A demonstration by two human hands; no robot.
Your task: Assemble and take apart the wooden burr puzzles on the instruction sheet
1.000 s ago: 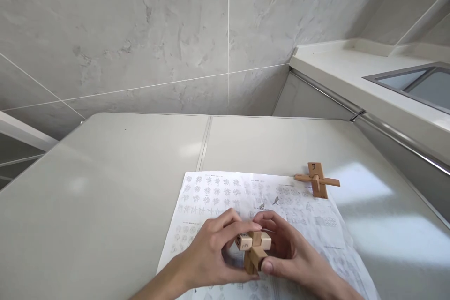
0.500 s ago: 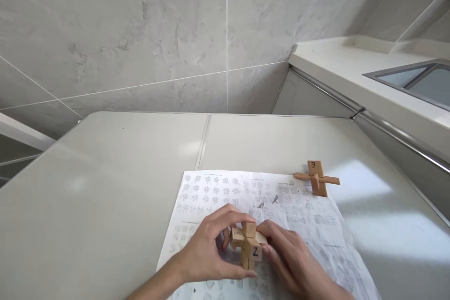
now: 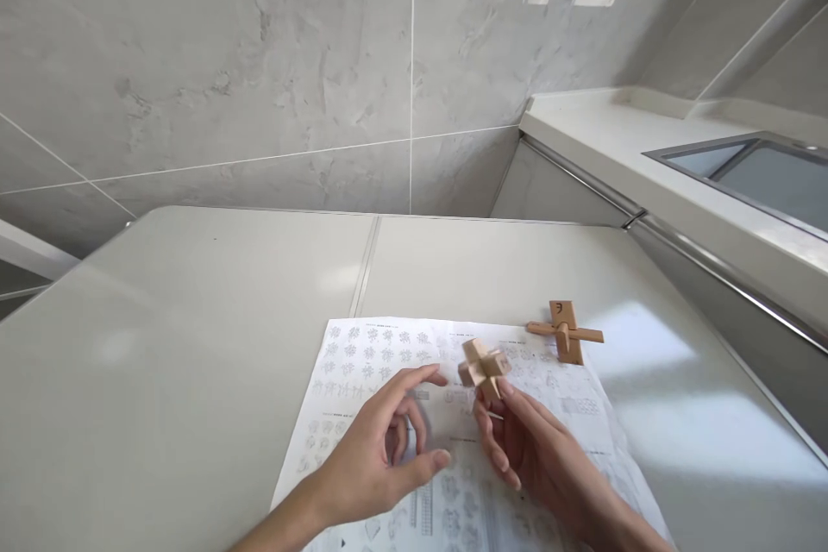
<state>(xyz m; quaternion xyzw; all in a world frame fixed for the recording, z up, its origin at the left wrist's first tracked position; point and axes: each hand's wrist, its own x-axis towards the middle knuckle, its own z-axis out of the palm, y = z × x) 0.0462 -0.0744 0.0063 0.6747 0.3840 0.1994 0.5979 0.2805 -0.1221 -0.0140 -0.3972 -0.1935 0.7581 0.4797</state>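
A light wooden interlocking burr puzzle (image 3: 482, 367), somewhat blurred, is held up over the printed sheet. The thumb and fingers of my right hand (image 3: 534, 453) pinch one of its lower bars. My left hand (image 3: 388, 440) hovers to the left, apart from the puzzle, with thumb and fingers curved and a gap between them. Beneath both hands lies the printed sheet (image 3: 362, 397), covered in small line drawings of puzzles and text.
A second wooden puzzle (image 3: 564, 333), cross-shaped with flat pieces and a "3" on it, rests at the sheet's upper right corner. The white table (image 3: 194, 345) meets a grey marbled wall (image 3: 259, 60). At right stands a counter (image 3: 595, 125) with a sink (image 3: 750, 172).
My left hand has let go of the puzzle. My right hand has lifted it up and away, and turned it. The view has shifted slightly.
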